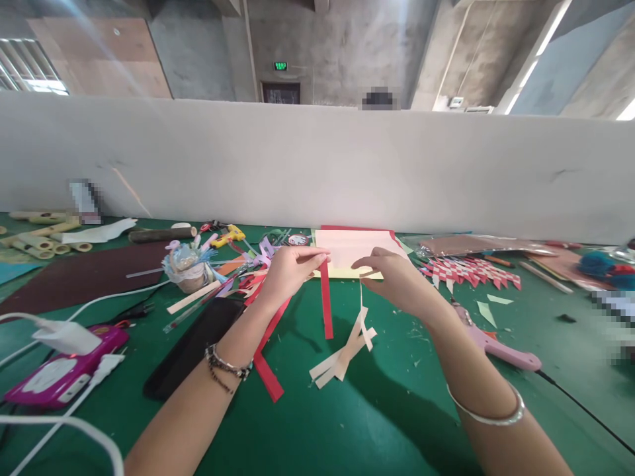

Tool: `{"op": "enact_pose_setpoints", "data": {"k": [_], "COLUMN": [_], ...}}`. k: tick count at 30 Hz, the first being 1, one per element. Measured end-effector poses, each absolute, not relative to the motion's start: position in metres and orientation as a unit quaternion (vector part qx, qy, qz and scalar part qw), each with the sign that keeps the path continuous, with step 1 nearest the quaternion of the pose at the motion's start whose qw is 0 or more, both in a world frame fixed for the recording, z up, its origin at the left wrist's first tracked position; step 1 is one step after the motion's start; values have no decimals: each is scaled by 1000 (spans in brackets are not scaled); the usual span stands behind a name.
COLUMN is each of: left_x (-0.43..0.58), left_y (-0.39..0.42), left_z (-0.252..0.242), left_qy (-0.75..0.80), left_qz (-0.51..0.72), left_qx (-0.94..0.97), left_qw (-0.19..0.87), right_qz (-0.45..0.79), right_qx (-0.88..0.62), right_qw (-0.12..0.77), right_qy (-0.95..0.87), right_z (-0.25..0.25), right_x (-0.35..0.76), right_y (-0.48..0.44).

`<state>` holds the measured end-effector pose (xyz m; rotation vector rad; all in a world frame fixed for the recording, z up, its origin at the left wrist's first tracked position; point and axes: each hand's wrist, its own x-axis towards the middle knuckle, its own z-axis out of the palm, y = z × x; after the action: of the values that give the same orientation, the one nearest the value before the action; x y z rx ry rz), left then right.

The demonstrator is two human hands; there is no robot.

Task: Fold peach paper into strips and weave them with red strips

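My left hand (297,268) pinches the top of a red paper strip (326,307) between thumb and fingertips, and the strip hangs down above the green table. To its right, my right hand (389,274) has bent fingers, with a narrow cream paper strip (366,336) hanging from the thumb side; the exact grip is partly hidden. Below it, several cream strips (342,360) lie crossed over one another on the table. More red strips (268,377) lie under and beside my left forearm. Behind both hands rests a stack of pale pink, yellow and red paper sheets (354,244).
At left are a black case (191,354), a magenta power strip (69,370) with white cables, a yellow glue gun (228,236) and a decorated pot (191,268). A pink glue gun (496,344) and red-and-white woven paper (471,272) lie right. A white partition (317,165) stands behind.
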<state>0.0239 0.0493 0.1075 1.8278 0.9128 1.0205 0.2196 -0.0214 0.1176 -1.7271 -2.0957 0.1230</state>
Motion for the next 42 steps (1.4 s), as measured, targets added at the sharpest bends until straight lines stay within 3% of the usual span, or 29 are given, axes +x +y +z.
{"op": "enact_pose_setpoints", "data": {"k": [9,11,16,23,26,30,36,42], "left_x": [36,37,38,37,38,38,36,38], "left_y": [39,37,37,39,40,40,42,39], "left_z": [104,104,105,106,105,105,103,103], "left_qy": [326,336,326,309,296,295,280,289], "left_qz": [440,443,458,479,484,477,455,460], "left_qx": [666,674,683,671,671,670,681,696], "left_qw": [506,486,465,474,478,487,501,470], "right_qz": [-8,58,362,514,492,434,298,222], "right_qx": [-667,-645,-472,-349,-329,-299,-420,-527], "right_qw": [227,244,267,335,342,276,167,192], "right_qy": [-709,-722,-758,-708,-730,-804,-841,-798], "right_z": [120,120,124,114,111,124,142,139], "right_x": [209,210,217,233,241,246,242,239], "right_y": [-22,-21,-22,-29,-29,-28,-35,-35]}}
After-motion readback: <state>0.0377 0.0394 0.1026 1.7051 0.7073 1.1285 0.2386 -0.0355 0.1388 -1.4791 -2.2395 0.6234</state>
